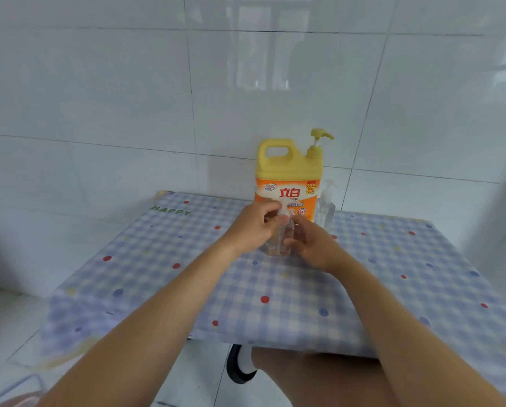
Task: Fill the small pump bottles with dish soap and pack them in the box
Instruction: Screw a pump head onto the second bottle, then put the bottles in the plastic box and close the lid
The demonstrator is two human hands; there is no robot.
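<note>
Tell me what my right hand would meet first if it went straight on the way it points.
The small pump bottle, which your right hand holds; beyond it, likely the big yellow soap jug, though depth is unclear.

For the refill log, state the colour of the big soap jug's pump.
The pump is yellow, seen best in the head view.

The soap jug [288, 168] is opaque yellow plastic with a slight sheen, and its printed label [287, 198] looks glossy. The small pump bottle [278, 245] and the second bottle [327, 208] are clear, smooth plastic. The checked tablecloth [275, 289] looks smooth. The wall tiles [128, 83] are glossy and reflective.
</note>
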